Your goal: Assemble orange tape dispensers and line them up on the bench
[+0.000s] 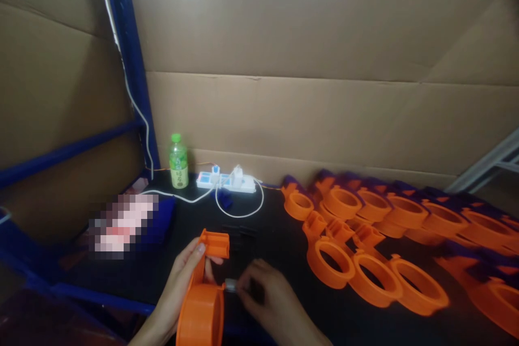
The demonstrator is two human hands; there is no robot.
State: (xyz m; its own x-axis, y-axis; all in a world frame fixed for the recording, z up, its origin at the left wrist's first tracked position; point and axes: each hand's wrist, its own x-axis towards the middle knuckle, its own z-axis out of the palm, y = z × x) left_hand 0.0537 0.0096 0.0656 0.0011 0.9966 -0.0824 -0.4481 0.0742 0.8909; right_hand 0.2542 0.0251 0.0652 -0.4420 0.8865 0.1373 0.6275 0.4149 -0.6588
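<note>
My left hand (181, 277) is closed around an orange plastic ring part (200, 313) with a squared bracket on top, its thumb lying on the bracket side. The ring hangs below at the front edge of the view. My right hand (267, 287) is beside it, fingers pinched on a small greyish piece (231, 285). That piece meets a small nub on the side of the ring; its exact kind is too blurred to tell. Just behind the hands, some thin dark pieces (245, 231) lie on the black table (279, 248).
Several orange ring parts (375, 278) lie in rows to the right, many with dark blue pieces at the back. A green-capped bottle (179, 165) and a white power strip (243, 183) with cables stand behind. Cardboard (316, 119) and a blue post (130, 59) enclose the table.
</note>
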